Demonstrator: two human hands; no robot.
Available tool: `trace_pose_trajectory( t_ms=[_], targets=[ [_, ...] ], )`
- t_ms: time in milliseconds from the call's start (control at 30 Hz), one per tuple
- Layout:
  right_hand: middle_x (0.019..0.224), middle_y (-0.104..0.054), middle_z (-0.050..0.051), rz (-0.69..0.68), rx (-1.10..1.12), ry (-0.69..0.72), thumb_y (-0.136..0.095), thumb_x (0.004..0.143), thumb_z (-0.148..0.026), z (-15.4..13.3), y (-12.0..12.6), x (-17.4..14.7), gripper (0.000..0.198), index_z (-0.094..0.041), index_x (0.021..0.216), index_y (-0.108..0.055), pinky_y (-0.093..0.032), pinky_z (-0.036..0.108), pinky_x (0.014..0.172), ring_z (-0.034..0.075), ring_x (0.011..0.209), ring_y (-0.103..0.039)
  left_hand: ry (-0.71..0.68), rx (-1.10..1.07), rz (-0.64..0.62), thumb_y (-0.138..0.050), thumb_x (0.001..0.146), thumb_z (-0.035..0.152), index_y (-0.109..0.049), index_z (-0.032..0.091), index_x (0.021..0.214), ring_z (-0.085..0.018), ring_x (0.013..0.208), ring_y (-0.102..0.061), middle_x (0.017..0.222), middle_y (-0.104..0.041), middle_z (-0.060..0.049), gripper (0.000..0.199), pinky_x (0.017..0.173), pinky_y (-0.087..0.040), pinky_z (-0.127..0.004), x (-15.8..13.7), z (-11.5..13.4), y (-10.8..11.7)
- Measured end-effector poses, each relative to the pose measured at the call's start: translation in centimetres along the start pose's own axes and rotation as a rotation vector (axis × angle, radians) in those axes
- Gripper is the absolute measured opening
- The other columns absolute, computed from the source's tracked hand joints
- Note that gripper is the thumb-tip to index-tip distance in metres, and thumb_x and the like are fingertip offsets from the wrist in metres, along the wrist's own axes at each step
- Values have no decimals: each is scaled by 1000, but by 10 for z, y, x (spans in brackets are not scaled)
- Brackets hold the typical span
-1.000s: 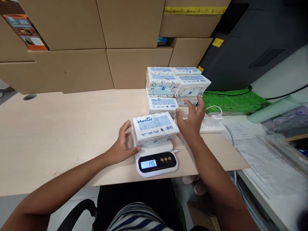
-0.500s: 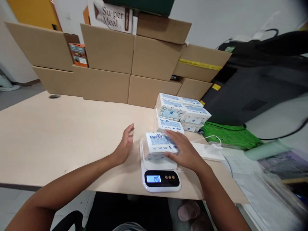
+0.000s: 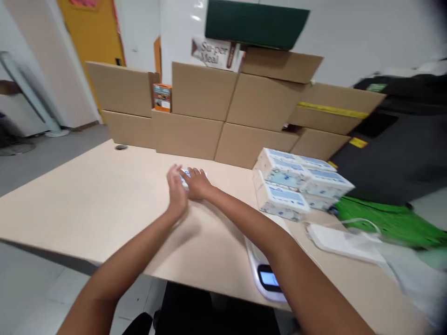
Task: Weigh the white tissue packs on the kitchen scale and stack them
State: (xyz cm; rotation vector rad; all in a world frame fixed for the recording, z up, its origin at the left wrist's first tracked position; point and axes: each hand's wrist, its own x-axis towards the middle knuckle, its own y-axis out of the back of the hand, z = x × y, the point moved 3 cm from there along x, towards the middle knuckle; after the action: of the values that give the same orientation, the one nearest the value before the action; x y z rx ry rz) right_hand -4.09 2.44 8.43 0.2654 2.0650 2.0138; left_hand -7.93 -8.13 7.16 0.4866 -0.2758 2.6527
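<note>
Mostly covered by my hands, a white tissue pack with blue print (image 3: 188,173) is at the middle of the table, towards the cardboard. My right hand (image 3: 199,185) grips it from the right, fingers over its top. On the pack's left side, my left hand (image 3: 177,193) is upright and slightly blurred, its fingers stretched out; whether it touches the pack I cannot tell. A white digital scale (image 3: 256,270) lies near the front edge, partly behind my right forearm, with its display lit. Several similar tissue packs (image 3: 284,200) are stacked at the right.
Cardboard boxes (image 3: 190,135) form a wall along the table's back. A small orange box (image 3: 162,97) sits in a gap there. At the right are a white power strip (image 3: 345,242) with a cable, a green mat (image 3: 384,221) and a dark bulky case (image 3: 394,158).
The tissue pack has left the scale and moved left and away across the table with my right hand. My left hand has moved forward beside it. The view has turned left.
</note>
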Motion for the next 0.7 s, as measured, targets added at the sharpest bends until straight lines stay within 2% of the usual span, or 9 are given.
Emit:
trace_pose_trajectory(
  t_ms=[67,133,233,300,367,433,500,600,700],
  targets=[
    [182,-26,22,-4,8,35,-71,97,-49,-16,1,41,97,-23,177,-21,-17,59,134,44,168,-25,-138,46,-61,-24,93,96,-61,28,134,-35,164,-32,167,-45,-15,88,138,-19,-58,-18,6,-3],
    [182,-26,21,13,17,79,-70,98,-52,-26,4,72,97,-23,176,-22,-17,54,135,42,169,-25,-262,92,-141,-19,99,88,-55,30,146,-34,167,-27,174,-35,-15,82,139,-13,-59,-34,9,-5],
    [182,-23,23,48,26,115,-72,97,-55,-32,5,106,99,-20,176,-23,-13,50,136,39,170,-20,-294,115,-170,-16,103,82,-48,30,152,-33,168,-22,176,-28,-16,79,139,-10,-61,-43,8,-4],
    [182,-23,26,55,29,111,-74,96,-55,-32,2,126,100,-18,175,-24,-13,52,136,40,170,-19,-188,90,-139,-17,101,84,-49,30,150,-33,169,-20,176,-27,-16,80,140,-12,-60,-38,4,-2],
    [181,-22,28,61,31,93,-76,95,-54,-30,0,146,103,-17,175,-23,-14,57,134,42,170,-20,25,38,-72,-19,101,83,-51,30,147,-33,170,-17,177,-27,-15,77,140,-15,-57,-30,-1,-1],
    [181,-21,29,78,32,78,-78,94,-54,-29,-3,163,104,-18,175,-23,-17,61,132,42,169,-20,263,-24,10,-21,105,75,-51,28,145,-30,170,-18,177,-30,-14,68,140,-19,-53,-24,-5,0],
    [182,-18,27,112,31,72,-81,92,-53,-28,-7,177,103,-19,173,-28,-20,63,130,43,169,-17,410,-65,77,-22,108,64,-51,27,145,-28,168,-25,173,-38,-14,61,139,-25,-49,-21,-6,0],
    [180,-24,25,199,27,71,-79,93,-51,-24,-13,189,93,-21,169,-37,-21,63,129,41,167,-20,451,-58,136,-23,109,57,-53,25,146,-26,165,-33,170,-44,-13,58,137,-30,-44,-23,-6,0],
    [168,-43,25,284,24,62,-72,98,-49,-20,-21,196,81,-19,166,-41,-23,60,128,40,156,-36,408,-5,121,-26,109,53,-57,23,143,-26,167,-30,174,-39,-13,55,138,-28,-43,-28,-9,-1]
  ],
)
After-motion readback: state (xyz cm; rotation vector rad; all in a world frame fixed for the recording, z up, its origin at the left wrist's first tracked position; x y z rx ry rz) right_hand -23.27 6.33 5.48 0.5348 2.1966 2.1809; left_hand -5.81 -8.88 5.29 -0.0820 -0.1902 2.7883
